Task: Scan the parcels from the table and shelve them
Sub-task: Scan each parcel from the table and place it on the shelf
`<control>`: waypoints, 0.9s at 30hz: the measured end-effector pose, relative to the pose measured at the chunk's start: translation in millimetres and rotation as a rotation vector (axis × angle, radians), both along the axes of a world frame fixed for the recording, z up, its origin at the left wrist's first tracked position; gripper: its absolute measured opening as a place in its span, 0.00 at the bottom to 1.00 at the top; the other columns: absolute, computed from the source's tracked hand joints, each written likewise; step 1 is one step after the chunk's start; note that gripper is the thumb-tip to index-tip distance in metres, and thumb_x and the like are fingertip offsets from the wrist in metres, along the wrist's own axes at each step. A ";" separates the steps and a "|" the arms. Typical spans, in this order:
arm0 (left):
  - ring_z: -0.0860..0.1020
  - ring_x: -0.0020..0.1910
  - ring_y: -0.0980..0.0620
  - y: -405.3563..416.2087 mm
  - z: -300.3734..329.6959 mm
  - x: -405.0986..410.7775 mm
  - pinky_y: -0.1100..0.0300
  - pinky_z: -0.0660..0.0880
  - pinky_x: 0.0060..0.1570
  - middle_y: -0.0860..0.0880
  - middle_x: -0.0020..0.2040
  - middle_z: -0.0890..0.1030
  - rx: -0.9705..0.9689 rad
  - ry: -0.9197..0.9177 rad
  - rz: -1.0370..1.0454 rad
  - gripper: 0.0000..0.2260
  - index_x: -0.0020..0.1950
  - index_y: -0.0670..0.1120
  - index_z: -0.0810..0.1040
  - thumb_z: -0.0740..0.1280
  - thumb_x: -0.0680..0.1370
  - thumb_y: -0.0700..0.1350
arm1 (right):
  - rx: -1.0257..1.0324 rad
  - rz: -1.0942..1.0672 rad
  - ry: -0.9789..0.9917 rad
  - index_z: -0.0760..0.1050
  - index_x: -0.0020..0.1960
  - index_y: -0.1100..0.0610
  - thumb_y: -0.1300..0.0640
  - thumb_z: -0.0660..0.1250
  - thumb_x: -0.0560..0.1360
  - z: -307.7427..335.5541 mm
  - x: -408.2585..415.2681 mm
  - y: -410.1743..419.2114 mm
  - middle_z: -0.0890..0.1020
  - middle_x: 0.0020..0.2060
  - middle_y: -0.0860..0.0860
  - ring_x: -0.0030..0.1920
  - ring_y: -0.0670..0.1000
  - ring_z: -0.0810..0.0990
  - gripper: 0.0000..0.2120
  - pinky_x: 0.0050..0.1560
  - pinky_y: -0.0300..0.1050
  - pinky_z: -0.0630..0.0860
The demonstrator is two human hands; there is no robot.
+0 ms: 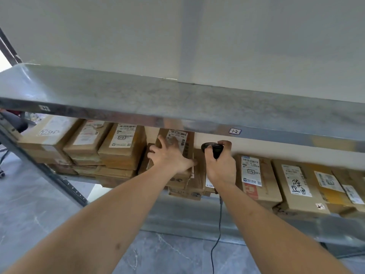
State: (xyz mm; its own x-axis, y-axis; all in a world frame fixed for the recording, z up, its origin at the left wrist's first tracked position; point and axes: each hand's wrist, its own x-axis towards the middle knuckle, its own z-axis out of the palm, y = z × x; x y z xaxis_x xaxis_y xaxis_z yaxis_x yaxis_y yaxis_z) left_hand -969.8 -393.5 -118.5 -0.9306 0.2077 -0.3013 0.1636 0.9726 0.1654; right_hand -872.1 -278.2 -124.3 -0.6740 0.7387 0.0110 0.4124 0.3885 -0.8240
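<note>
- parcel (pixel 176 149) sat on the lower shelf (pixel 197 220), on a stack under the 1-2 tag (pixel 235 131).
- your left hand (pixel 169 155) pressed on it, fingers spread flat.
- your right hand (pixel 220 165) clamped the scanner (pixel 213 148).
- it looked like stiff, light cardboard; you'd best take its side edges.
- its long axis ran into the shelf, label (pixel 177 140) up.
</note>
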 end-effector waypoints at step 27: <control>0.48 0.82 0.28 -49.3 -10.1 -31.6 0.36 0.49 0.81 0.37 0.85 0.50 -0.011 0.129 -0.155 0.41 0.85 0.55 0.53 0.55 0.78 0.75 | 0.040 -0.011 -0.015 0.64 0.68 0.46 0.41 0.62 0.82 10.5 -1.9 -26.5 0.82 0.42 0.49 0.47 0.58 0.83 0.18 0.52 0.55 0.80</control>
State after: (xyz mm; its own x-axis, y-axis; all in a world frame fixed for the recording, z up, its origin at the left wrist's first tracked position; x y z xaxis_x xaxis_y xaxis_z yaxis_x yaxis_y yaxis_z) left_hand -1001.4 -442.8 -128.6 -0.9186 0.3494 -0.1849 0.3310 0.9355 0.1233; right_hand -873.9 -304.7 -113.9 -0.6660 0.7454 0.0303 0.4295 0.4163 -0.8014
